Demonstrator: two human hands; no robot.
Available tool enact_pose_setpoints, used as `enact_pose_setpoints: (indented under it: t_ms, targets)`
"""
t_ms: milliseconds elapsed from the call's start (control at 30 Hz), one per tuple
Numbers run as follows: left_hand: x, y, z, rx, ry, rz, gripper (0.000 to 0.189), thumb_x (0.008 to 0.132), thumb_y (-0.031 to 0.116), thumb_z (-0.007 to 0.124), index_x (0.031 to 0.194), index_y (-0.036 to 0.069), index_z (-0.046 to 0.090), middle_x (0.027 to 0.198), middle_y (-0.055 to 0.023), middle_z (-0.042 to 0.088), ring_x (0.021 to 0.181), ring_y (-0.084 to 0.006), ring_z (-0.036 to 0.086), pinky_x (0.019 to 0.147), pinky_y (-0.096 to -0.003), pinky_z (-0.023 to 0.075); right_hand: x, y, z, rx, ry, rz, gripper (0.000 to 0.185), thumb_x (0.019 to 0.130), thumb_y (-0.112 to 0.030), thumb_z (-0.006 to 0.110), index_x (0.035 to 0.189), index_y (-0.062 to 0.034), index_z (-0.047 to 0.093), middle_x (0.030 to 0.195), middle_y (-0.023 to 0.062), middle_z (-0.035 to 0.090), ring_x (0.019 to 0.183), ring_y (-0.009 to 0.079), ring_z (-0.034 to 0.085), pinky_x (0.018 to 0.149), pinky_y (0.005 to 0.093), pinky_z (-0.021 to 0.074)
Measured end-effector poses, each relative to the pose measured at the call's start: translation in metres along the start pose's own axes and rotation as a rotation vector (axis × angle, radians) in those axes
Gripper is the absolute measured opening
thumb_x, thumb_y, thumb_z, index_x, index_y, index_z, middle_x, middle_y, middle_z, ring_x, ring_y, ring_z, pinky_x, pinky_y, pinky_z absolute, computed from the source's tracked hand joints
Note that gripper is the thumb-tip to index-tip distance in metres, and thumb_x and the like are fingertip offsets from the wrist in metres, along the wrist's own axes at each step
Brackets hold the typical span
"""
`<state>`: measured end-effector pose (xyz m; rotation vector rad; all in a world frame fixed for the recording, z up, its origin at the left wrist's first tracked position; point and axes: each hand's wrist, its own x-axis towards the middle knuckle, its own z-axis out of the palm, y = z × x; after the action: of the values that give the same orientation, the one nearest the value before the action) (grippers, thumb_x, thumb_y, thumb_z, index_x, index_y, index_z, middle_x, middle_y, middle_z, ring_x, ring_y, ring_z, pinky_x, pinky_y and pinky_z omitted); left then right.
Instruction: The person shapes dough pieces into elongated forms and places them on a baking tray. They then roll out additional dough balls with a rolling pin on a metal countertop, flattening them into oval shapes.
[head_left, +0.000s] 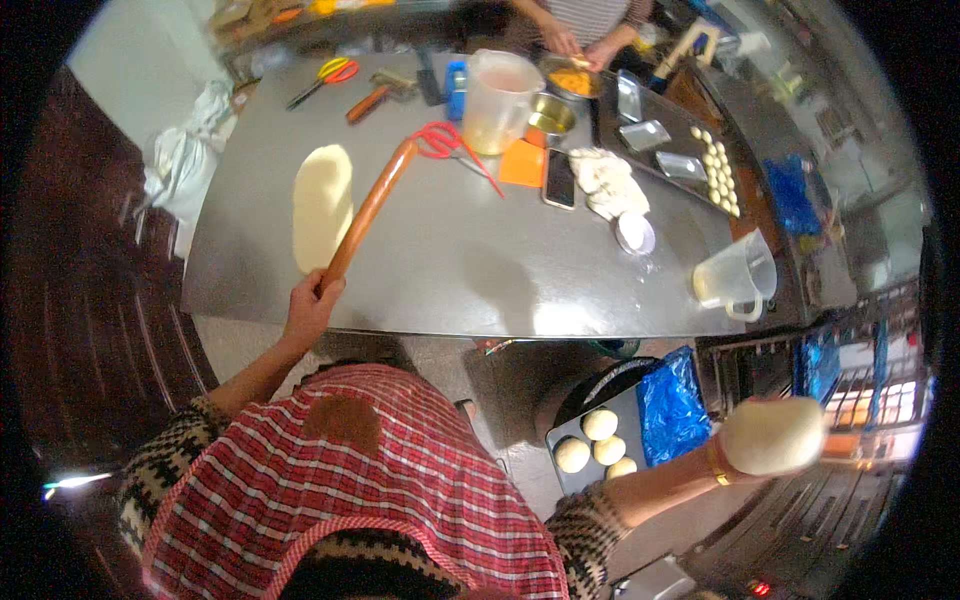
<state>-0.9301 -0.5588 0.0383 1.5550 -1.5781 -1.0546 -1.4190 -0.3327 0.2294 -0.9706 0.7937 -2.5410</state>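
Note:
My left hand (309, 304) grips the near end of a wooden rolling pin (373, 206), which slants up and away over the steel table. Just left of the pin lies a long, flat oval of rolled dough (322, 202). Out to the right, beyond the table's front edge, my right hand (726, 456) bears a pale, blurred piece of dough (784, 435) that hides most of the fingers. Below that arm, a tray (581, 420) holds several round dough balls (600, 424), partly covered by blue plastic sheet (673, 409).
On the steel table (420, 292) are red-handled scissors (457, 150), a tall plastic jug (499, 97), an orange scraper (523, 163), a phone (559, 178), a cloth (607, 180) and another jug (735, 274). Across it, another person's hands (577, 51) work over a bowl of orange filling (571, 81).

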Motion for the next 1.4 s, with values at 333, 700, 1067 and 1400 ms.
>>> enact_pose_setpoints:
  t_ms: [333,700,1067,1400]
  targets:
    - [0.057,-0.062,-0.08,-0.128,0.168,0.141,0.019,0.092,0.017,0.063,0.098,-0.001,0.059,0.078,-0.0018,0.051,0.071,-0.0119,0.046,0.065,-0.0291,0.0406,-0.085,0.362,0.219,-0.902,-1.037,0.566,0.082,0.075,-0.041,0.08,0.137,0.0013,0.049,0.142,0.0249,0.045,0.131,0.0345,0.046,0.105,0.0426,0.0405]
    - [0.133,-0.06,-0.091,0.357,0.012,0.478,0.029,0.082,0.019,0.072,0.102,0.001,0.06,0.092,-0.0117,0.058,0.083,-0.0328,0.059,0.072,-0.0409,0.0473,-0.24,0.428,0.186,-1.298,-1.271,-0.005,0.043,0.089,-0.02,0.062,0.129,-0.0043,0.057,0.143,0.0181,0.047,0.131,0.0352,0.047,0.109,0.0484,0.0339]
    - [0.188,-0.044,-0.112,0.527,0.037,0.568,0.032,0.079,0.023,0.073,0.103,0.006,0.062,0.096,-0.0109,0.057,0.088,-0.0305,0.057,0.077,-0.0429,0.0435,-0.14,0.446,0.231,-1.021,-0.628,0.02,0.032,0.086,-0.008,0.064,0.117,-0.0009,0.061,0.113,0.0167,0.06,0.106,0.0327,0.057,0.09,0.0427,0.0458]
    - [0.139,-0.105,-0.134,0.192,0.484,0.051,0.025,0.09,0.018,0.065,0.105,-0.001,0.059,0.09,-0.0145,0.059,0.078,-0.0294,0.061,0.071,-0.0394,0.0483,-0.217,0.501,0.261,-1.091,-1.086,0.244,0.051,0.073,-0.037,0.083,0.098,0.0001,0.059,0.103,0.0221,0.061,0.093,0.0391,0.059,0.086,0.0452,0.0486]
